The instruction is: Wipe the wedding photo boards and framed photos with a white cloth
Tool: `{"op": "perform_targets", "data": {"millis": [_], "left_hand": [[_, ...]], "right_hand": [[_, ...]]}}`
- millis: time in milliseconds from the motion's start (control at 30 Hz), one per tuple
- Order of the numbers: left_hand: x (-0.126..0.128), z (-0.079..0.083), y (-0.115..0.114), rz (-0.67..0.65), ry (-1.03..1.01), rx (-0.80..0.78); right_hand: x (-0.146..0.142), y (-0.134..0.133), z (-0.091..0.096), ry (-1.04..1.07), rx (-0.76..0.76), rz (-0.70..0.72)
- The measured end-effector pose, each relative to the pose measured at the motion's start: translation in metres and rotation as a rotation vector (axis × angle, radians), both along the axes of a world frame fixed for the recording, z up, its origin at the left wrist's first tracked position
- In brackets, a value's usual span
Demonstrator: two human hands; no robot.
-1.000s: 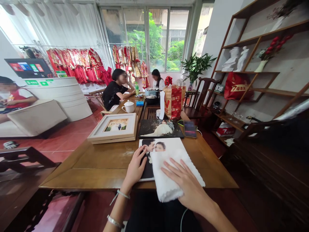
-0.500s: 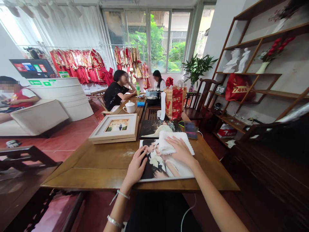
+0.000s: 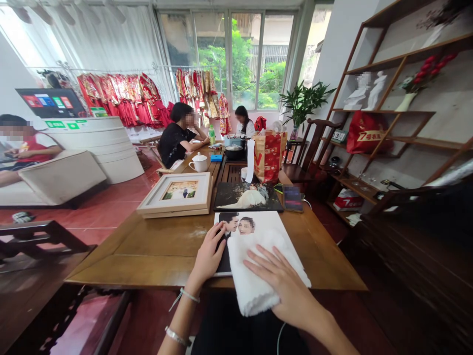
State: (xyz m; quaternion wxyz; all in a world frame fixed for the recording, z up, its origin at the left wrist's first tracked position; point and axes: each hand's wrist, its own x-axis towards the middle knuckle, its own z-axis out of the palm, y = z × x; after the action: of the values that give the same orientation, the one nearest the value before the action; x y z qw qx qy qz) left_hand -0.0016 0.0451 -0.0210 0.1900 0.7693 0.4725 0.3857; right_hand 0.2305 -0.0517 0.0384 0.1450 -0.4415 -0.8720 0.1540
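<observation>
A large wedding photo print (image 3: 254, 226) lies flat at the near edge of the wooden table (image 3: 162, 246). My left hand (image 3: 209, 256) rests on its left edge, fingers spread and flat. My right hand (image 3: 283, 283) lies flat, fingers apart, on a white folded towel (image 3: 251, 276) that covers the print's lower part and hangs over the table edge.
A framed photo (image 3: 179, 193) and a dark photo print (image 3: 246, 196) lie further back, beside a phone (image 3: 291, 197). A red paper bag (image 3: 268, 155), a teapot (image 3: 199, 161) and a pot stand beyond. Two people sit at the far end. Shelves (image 3: 388, 113) fill the right wall.
My right hand has pulled the towel from the print's top right corner down toward me, over the near edge. My left hand has stayed put.
</observation>
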Motion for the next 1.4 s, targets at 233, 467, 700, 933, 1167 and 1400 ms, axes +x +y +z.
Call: {"op": "perform_targets", "data": {"millis": [233,467,700,933,1167,1400], "left_hand": [[0.0,0.003,0.0,-0.003,0.021,0.0],[0.0,0.005,-0.001,-0.014,0.019,-0.01],[-0.002,0.002,0.0,-0.03,-0.001,-0.007],[0.0,0.005,-0.002,0.001,0.006,-0.016],[-0.001,0.004,0.001,0.0,0.043,0.021],[-0.002,-0.002,0.003,0.036,0.05,0.036]], "right_hand": [[0.024,0.066,0.0,-0.002,-0.007,-0.172],[-0.017,0.12,0.0,-0.032,0.067,-0.321],[-0.044,0.073,-0.003,-0.032,0.08,-0.203],[-0.005,0.021,-0.004,0.035,0.012,-0.082],[0.002,0.089,0.012,0.065,-0.01,-0.167],[-0.061,0.148,0.038,0.007,-0.029,-0.036]]}}
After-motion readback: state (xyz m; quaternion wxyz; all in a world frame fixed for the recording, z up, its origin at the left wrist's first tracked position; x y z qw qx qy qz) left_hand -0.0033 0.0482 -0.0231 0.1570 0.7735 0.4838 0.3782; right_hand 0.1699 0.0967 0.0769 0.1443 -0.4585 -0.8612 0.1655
